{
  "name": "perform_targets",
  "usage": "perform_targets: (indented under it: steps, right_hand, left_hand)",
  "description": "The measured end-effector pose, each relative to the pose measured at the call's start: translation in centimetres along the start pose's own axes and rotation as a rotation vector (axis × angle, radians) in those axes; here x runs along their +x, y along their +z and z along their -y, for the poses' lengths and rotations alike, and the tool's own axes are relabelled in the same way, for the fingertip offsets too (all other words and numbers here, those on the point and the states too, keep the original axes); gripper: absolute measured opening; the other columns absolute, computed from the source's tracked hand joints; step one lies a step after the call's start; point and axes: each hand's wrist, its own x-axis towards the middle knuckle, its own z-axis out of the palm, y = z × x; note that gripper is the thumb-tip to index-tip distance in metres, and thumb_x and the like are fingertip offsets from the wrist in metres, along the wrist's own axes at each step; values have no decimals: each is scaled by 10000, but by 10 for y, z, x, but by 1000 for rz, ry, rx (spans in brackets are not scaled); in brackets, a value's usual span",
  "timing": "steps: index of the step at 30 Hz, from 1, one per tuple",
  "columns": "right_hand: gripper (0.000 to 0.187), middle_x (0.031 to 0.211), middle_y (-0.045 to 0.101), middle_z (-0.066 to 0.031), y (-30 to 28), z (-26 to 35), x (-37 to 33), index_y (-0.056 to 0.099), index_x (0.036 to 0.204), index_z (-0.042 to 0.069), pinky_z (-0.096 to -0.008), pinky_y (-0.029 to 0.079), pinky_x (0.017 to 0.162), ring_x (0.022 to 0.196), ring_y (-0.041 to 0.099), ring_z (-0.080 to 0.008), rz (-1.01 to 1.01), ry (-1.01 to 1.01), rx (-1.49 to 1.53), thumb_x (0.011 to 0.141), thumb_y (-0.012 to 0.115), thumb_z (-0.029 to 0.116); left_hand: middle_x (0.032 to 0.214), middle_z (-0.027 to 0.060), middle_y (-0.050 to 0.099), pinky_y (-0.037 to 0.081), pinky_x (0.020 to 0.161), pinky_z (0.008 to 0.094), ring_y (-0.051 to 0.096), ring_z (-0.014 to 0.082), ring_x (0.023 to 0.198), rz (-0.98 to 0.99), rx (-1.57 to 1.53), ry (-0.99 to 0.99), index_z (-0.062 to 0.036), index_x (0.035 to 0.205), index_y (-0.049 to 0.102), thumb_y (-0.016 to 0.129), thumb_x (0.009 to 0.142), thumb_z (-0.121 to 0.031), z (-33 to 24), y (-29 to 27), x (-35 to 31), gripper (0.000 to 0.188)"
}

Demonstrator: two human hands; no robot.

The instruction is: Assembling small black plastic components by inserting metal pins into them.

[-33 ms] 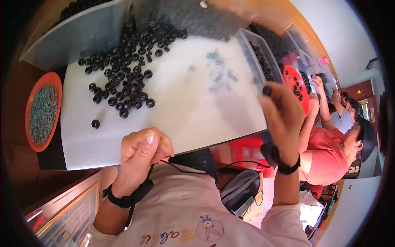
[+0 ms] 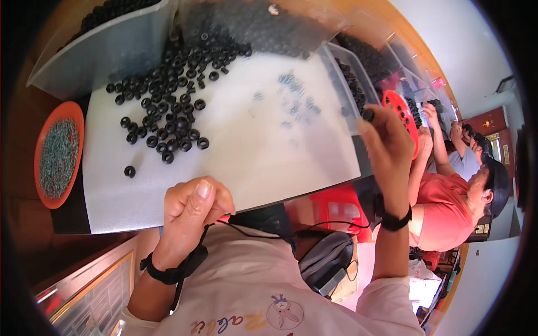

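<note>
My right hand [image 2: 388, 140] is raised past the right edge of the white work sheet [image 2: 252, 162]. It pinches a small black ring-like part [image 2: 367, 115] at its fingertips. My left hand [image 2: 198, 204] rests curled at the sheet's near edge, thumb on top; whatever its fingers hold, if anything, is hidden. Many loose black rings [image 2: 168, 131] with centre holes lie heaped on the sheet's left half. A scatter of tiny grey-blue pieces [image 2: 291, 84], too small to make out, lies on its right half.
At the left stands an orange-red dish [image 2: 83, 120] full of tiny grey-green pieces. Clear bins [image 2: 106, 53] of black parts line the far side. Beyond my right hand are a red dish [image 2: 414, 134] and a co-worker in a red shirt [image 2: 443, 218].
My right hand has shifted slightly and shows more sharply, with the black ring-like part still at its fingertips. My left hand stays almost in place.
</note>
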Motion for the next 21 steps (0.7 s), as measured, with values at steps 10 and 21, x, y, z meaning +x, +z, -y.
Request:
perform_targets:
  steps: [10, 21]
  right_hand:
    - [323, 1028, 647, -141, -42, -54, 51, 510, 1206, -64, -203, 489, 519, 736, 661, -143, 60, 233, 165, 921, 496, 85]
    - [346, 1138, 548, -130, 89, 47, 91, 483, 1232, 19, -342, 492, 715, 877, 614, -262, 614, -455, -65, 892, 519, 72]
  left_hand:
    - [536, -29, 382, 264, 471, 229, 294, 49, 491, 27, 38, -6, 15, 712, 567, 394, 1005, -291, -2, -2, -3, 458]
    - [559, -35, 402, 277, 477, 224, 321, 38, 518, 25, 33, -41, 5, 699, 572, 425, 999, -292, -4, -1, -1, 447]
